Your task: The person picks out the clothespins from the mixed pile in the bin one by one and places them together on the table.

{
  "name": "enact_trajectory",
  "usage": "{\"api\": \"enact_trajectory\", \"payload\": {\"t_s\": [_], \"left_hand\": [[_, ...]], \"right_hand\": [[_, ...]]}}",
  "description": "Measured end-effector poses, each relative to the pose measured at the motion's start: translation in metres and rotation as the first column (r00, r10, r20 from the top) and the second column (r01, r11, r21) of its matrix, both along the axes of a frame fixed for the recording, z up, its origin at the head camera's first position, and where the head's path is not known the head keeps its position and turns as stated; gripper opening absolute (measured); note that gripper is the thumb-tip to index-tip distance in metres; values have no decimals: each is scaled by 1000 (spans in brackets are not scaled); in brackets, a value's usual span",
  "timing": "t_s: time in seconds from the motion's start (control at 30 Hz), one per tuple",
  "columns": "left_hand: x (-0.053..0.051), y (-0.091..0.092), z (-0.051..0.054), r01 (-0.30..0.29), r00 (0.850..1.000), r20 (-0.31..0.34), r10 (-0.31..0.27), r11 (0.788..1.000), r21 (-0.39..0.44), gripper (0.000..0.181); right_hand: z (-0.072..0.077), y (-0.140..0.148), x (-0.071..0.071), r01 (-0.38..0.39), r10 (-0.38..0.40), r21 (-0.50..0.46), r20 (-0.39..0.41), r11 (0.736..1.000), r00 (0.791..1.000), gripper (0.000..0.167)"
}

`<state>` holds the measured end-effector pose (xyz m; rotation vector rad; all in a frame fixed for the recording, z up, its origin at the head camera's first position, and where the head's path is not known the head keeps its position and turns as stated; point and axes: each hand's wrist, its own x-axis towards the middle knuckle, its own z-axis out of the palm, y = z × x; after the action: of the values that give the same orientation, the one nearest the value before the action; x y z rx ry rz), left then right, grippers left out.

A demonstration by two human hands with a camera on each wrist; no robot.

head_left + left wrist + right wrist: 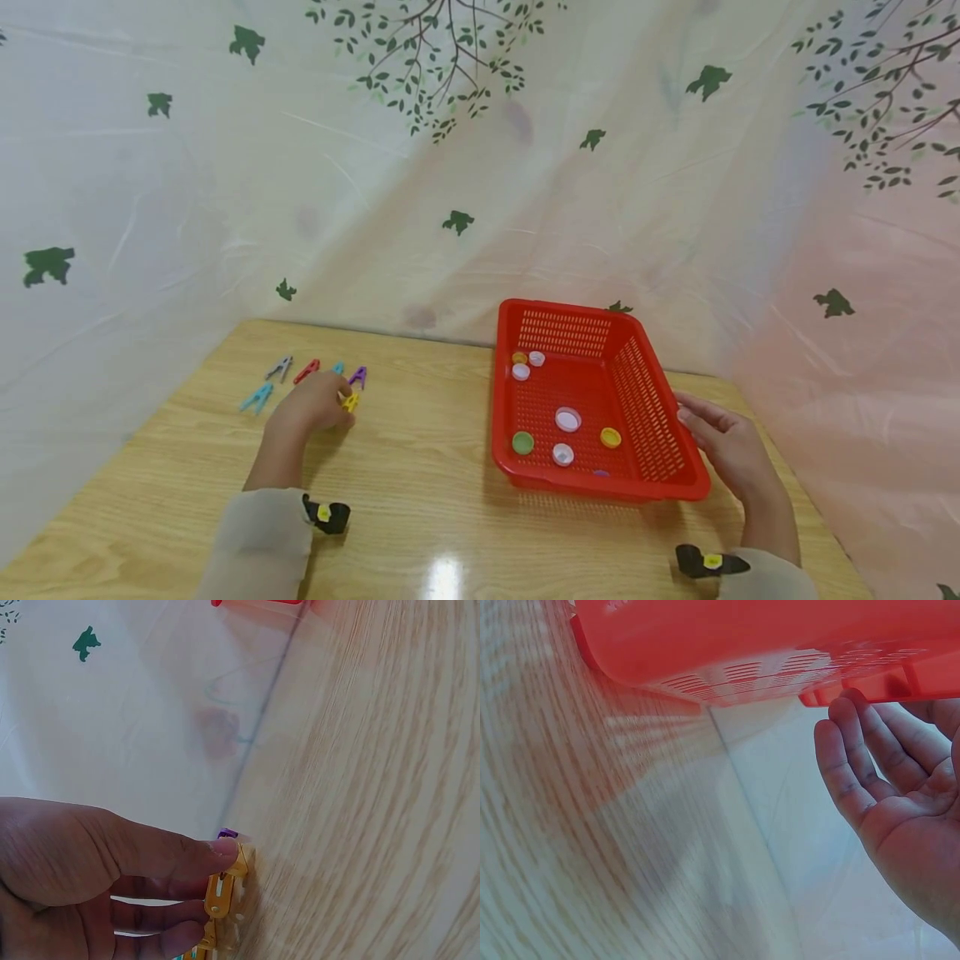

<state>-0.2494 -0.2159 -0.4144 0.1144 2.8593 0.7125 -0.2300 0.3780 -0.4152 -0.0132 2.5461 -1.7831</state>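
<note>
At the left of the head view, my left hand (310, 405) pinches a yellow clothespin (351, 402) low over the table. The left wrist view shows the thumb on one side of the yellow clothespin (219, 894) and fingers behind it. Round this hand lie a purple clothespin (358, 377), a red clothespin (307, 371), a grey clothespin (281, 367) and a light-blue clothespin (257, 398); another blue one is partly hidden. My right hand (738, 454) holds the right rim of a red plastic basket (600, 487), its fingers (842, 769) under the rim.
Inside the basket lie several bottle caps, among them a green cap (522, 442), a yellow cap (611, 437) and a white cap (567, 419). A wooden table (420, 467) carries everything. Behind it hangs a pale leaf-patterned sheet (360, 250).
</note>
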Motion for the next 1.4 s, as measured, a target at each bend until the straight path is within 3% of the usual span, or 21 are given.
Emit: {"api": "enact_trajectory", "payload": {"t_s": [0.33,0.93,1.1,1.27,1.4], "left_hand": [[0,3,1,-22,1000,-1,22,1000,12,46],[0,1,0,11,999,-31,-11,1000,-10,45],[2,-3,6,30,996,-79,-33,999,-41,47],[5,-4,15,59,984,-165,-70,996,-72,44],[5,2,22,66,976,-206,-77,996,-58,43]], "right_hand": [[-2,3,-1,6,-6,6,2,1000,1000,70],[-1,2,2,5,-5,19,4,1000,1000,69],[-1,0,1,6,-6,3,2,1000,1000,69],[-2,-1,-1,11,-11,19,8,1000,1000,70],[0,2,-2,5,-6,116,6,993,1000,69]]}}
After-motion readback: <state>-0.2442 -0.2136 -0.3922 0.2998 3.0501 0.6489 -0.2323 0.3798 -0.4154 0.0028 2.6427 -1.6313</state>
